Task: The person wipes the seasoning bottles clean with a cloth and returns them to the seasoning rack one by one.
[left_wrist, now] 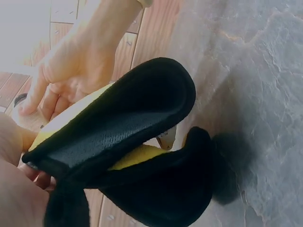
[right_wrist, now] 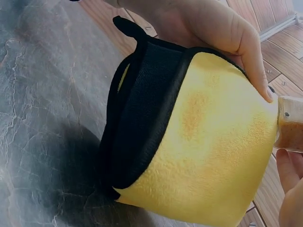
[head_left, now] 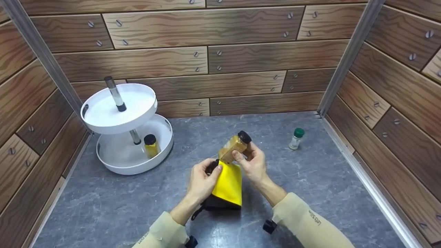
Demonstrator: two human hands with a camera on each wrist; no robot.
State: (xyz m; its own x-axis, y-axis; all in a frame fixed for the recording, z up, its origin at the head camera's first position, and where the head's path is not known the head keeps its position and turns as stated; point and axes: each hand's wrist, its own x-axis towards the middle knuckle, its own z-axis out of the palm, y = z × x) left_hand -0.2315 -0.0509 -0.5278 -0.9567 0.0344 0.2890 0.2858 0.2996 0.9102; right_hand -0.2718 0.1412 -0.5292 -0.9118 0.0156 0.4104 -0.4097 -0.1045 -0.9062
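My left hand (head_left: 201,179) pinches the upper edge of a yellow oven mitt (head_left: 229,182) with black trim and a hanging loop. The mitt hangs over the tabletop, its black inner side gaping in the left wrist view. A spice jar (head_left: 234,148) with a black cap and yellow-brown contents is gripped between thumb and fingers of my right hand (head_left: 255,165). It leans with its cap up to the right, its base right at the mitt's top edge. In the right wrist view, the jar (right_wrist: 290,130) shows only in part beside the mitt's yellow face.
At the left stands a white two-tier round stand (head_left: 119,168). Its lower tray holds another black-capped spice jar (head_left: 151,146) with yellow contents. A green-capped spice jar (head_left: 296,139) stands on the grey tabletop (head_left: 330,193) at the right. Wood-patterned walls (head_left: 241,31) enclose the back and sides.
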